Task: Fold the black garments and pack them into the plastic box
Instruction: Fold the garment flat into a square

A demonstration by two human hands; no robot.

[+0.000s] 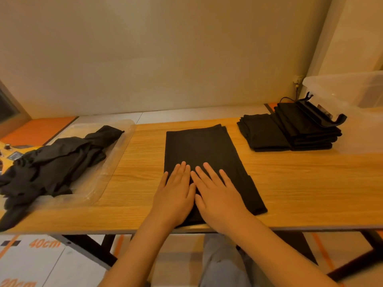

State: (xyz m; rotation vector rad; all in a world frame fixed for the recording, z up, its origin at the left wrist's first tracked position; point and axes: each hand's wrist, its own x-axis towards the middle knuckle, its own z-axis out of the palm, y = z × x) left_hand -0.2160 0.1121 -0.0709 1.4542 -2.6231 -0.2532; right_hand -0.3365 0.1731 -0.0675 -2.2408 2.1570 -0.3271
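A black garment (204, 148) lies flat in a long folded strip on the middle of the wooden table (310, 183). My left hand (175, 193) and my right hand (217, 193) press side by side on its near end, fingers straight and palms down. A heap of unfolded black garments (53, 162) lies on a clear plastic lid (116, 154) at the left. Two stacks of folded black garments (290, 131) sit at the back right, next to the clear plastic box (352, 90).
A black hanger (323, 114) lies on top of the folded stacks. The wall runs close behind the table. Orange and white floor markings show below the table's front edge, and my legs are under it.
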